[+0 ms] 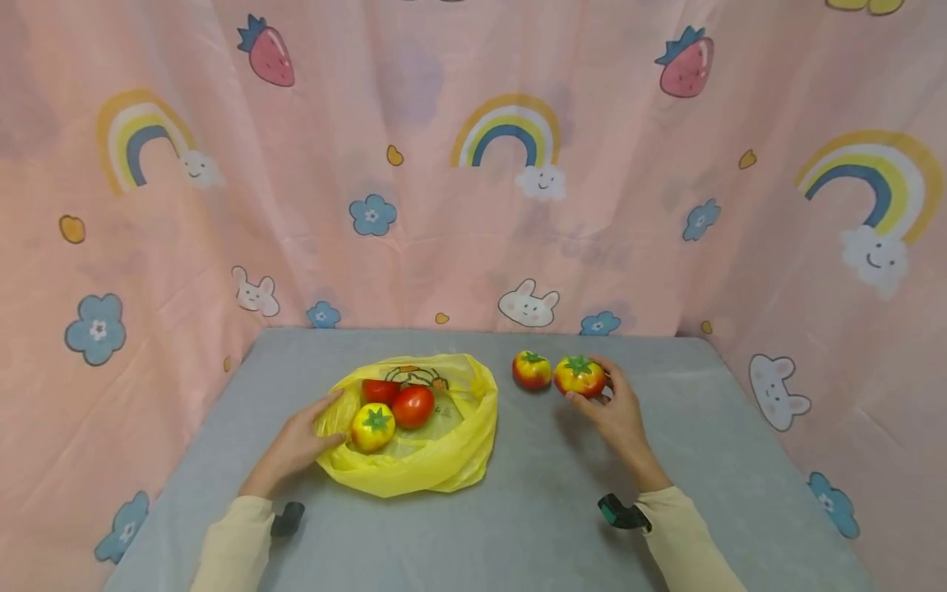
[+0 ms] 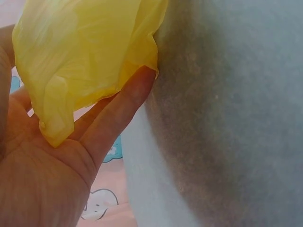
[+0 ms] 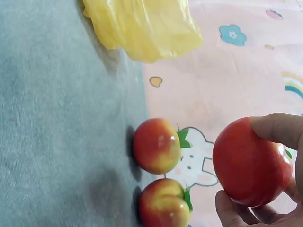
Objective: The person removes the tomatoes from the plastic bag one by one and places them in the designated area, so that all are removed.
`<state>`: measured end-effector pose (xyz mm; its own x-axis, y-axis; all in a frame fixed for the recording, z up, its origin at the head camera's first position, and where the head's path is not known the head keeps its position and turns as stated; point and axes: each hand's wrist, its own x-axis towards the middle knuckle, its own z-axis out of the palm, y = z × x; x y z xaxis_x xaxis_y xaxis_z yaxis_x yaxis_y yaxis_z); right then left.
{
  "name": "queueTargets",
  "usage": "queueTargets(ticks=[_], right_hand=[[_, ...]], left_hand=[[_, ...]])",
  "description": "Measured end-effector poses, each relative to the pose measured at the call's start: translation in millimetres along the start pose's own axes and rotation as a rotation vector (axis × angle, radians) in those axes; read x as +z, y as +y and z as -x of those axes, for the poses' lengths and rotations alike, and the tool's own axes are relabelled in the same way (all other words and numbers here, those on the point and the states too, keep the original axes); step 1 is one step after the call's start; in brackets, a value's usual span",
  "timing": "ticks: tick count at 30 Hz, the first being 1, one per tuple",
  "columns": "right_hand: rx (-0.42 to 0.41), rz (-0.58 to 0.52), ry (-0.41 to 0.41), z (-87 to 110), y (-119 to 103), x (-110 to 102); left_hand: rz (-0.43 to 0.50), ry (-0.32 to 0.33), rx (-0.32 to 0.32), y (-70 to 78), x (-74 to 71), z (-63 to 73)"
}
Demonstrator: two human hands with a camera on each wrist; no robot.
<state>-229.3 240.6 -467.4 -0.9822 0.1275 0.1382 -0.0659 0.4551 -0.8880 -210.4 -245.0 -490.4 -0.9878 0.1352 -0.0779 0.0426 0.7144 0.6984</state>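
A yellow plastic bag [image 1: 444,469] lies with its mouth wide, holding a yellow-red tomato [image 1: 373,427] with a green calyx and two red tomatoes [image 1: 413,407]. My left hand [image 1: 299,440] rests against the bag's left side; in the left wrist view its fingers [image 2: 118,111] extend fairly straight along the plastic. Right of the bag, my right hand [image 1: 617,411] grips a red-yellow tomato [image 3: 251,163] between thumb and fingers, above the table. Two more tomatoes [image 3: 156,145] [image 3: 164,204] sit on the table in the right wrist view; the head view shows one tomato [image 1: 532,371] beside the held one.
The grey-covered table [image 1: 533,526] extends around the bag and both hands. A pink patterned curtain [image 1: 444,271] hangs behind it and at its sides. Dark wrist cameras [image 1: 623,514] sit on both wrists.
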Motion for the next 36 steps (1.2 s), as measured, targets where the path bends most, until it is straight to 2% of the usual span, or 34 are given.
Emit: queueTargets(ticks=[6,14,24,36], right_hand=[[-0.018,-0.009,0.049,-2.0,5,-7],[-0.012,-0.007,0.1,-6.3,9,-14],[0.087,0.009,0.127,-8.7,20,-25],[0.126,0.01,0.193,-22.1,42,-28]], left_hand=[[-0.008,0.016,0.036,0.9,0.5,0.7],[-0.006,0.032,0.042,1.6,-1.9,1.8],[0.002,0.018,0.047,0.1,2.7,2.0],[0.009,-0.001,0.025,2.6,0.3,0.3]])
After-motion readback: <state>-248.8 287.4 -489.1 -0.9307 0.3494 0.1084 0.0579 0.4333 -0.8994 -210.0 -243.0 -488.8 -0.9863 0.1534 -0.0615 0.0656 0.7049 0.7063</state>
